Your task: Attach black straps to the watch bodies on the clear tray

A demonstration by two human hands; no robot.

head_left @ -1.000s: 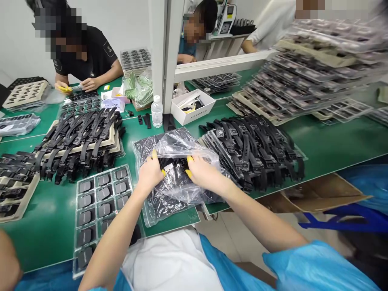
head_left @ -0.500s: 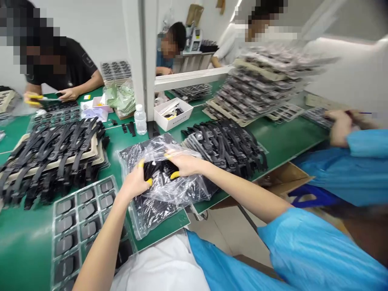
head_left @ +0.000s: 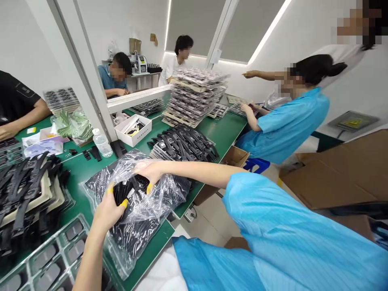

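A clear plastic bag (head_left: 130,238) full of black straps lies at the table's front edge, its opening spread. My left hand (head_left: 106,208), with yellow finger covers, is at the near left side of the opening, closed around a bunch of black straps (head_left: 121,193). On the opening's far right side is my right hand (head_left: 151,173), partly under the clear film; its fingers are curled on the bag's plastic beside the straps. Some of its fingertips are hidden by film.
Stacked trays with black straps (head_left: 27,182) stand at left, another strap pile (head_left: 184,143) behind the bag. A bottle (head_left: 102,143), white box (head_left: 133,130) and tall tray stack (head_left: 194,97) are farther back. A co-worker in blue (head_left: 291,121) sits right.
The view has swung to the right, so the bag and hands appear farther left. The co-worker in blue now shows more fully. Both my hands stay at the bag's opening.
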